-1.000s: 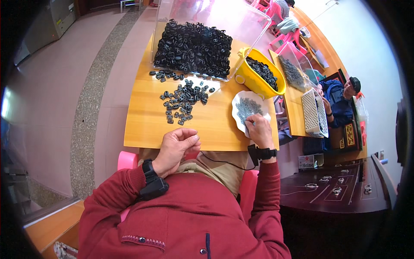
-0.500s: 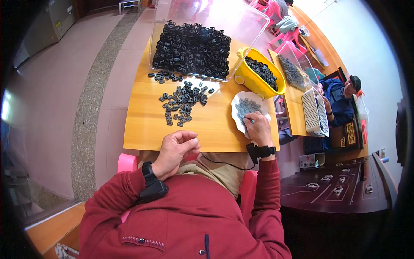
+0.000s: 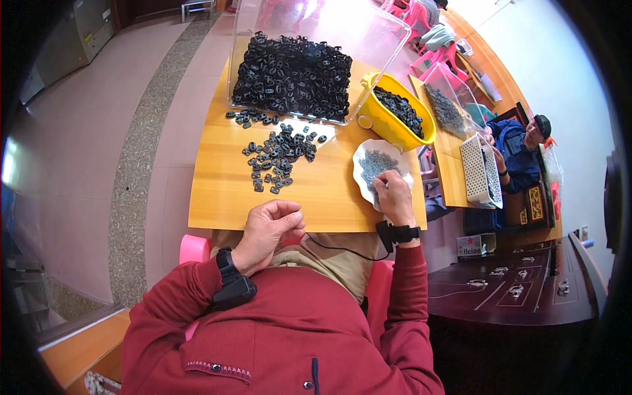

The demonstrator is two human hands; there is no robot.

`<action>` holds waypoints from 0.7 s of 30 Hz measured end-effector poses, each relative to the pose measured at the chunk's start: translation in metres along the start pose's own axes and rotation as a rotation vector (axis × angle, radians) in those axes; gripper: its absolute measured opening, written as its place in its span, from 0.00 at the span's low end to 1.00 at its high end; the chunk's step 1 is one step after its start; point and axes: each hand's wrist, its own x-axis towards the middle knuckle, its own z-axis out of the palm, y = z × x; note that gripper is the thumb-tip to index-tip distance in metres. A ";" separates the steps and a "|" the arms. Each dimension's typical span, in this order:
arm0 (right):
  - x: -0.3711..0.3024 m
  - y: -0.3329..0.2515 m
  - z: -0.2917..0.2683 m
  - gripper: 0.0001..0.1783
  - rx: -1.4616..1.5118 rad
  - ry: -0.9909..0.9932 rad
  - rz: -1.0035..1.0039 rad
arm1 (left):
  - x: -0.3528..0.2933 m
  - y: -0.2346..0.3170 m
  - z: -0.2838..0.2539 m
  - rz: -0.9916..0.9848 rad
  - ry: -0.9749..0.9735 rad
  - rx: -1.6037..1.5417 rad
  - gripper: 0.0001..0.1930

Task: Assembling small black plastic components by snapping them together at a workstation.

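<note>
My right hand (image 3: 396, 199) is over the near side of a white scalloped dish (image 3: 361, 172), its fingertips pinched together at a heap of tiny grey metal pieces (image 3: 377, 162) that look like small springs. What those fingers hold is too small to make out. Just off the table's front edge, my left hand (image 3: 271, 230) has thumb and forefinger closed together, and anything between them is hidden. Beyond it lies a loose pile of black two-hole cord locks (image 3: 282, 153). Both wrists wear black straps with small devices.
A clear bin (image 3: 230, 85) full of black cord locks stands at the back of the wooden table (image 3: 217, 191). Beside it is a yellow tub (image 3: 424, 128) with more. At right, a person (image 3: 513, 148) sits by another table with a white perforated basket (image 3: 475, 172).
My right hand has shifted very slightly at the dish, its fingertips turning down a little. The left hand stays where it was.
</note>
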 end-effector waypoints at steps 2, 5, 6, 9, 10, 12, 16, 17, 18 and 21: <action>-0.001 0.000 -0.002 0.07 0.025 0.003 0.013 | -0.001 0.000 0.000 -0.001 -0.001 0.002 0.07; -0.004 0.000 -0.003 0.07 0.120 0.023 0.036 | -0.001 0.001 0.001 -0.002 -0.008 0.003 0.07; -0.005 0.000 -0.003 0.07 0.189 0.049 0.040 | -0.001 0.001 0.001 -0.002 -0.009 0.001 0.07; -0.007 -0.004 -0.004 0.07 0.327 0.085 0.043 | -0.002 0.001 0.001 -0.004 -0.006 0.004 0.07; -0.008 -0.008 -0.004 0.07 0.395 0.094 0.043 | -0.002 0.001 0.001 -0.008 -0.003 0.008 0.07; -0.012 -0.015 -0.005 0.07 0.497 0.067 0.068 | -0.002 0.000 0.001 -0.005 -0.002 0.009 0.07; -0.026 -0.058 -0.009 0.06 0.954 -0.123 0.209 | -0.001 0.000 0.001 -0.008 -0.010 -0.002 0.07; -0.030 -0.068 -0.002 0.06 0.977 -0.119 0.164 | -0.001 0.000 0.001 -0.010 -0.004 -0.001 0.07; -0.034 -0.079 0.003 0.06 1.020 -0.178 0.156 | -0.002 0.001 0.002 -0.013 -0.010 -0.002 0.07; -0.045 -0.103 0.019 0.05 1.098 -0.299 0.144 | -0.002 0.001 0.001 -0.014 -0.024 -0.012 0.06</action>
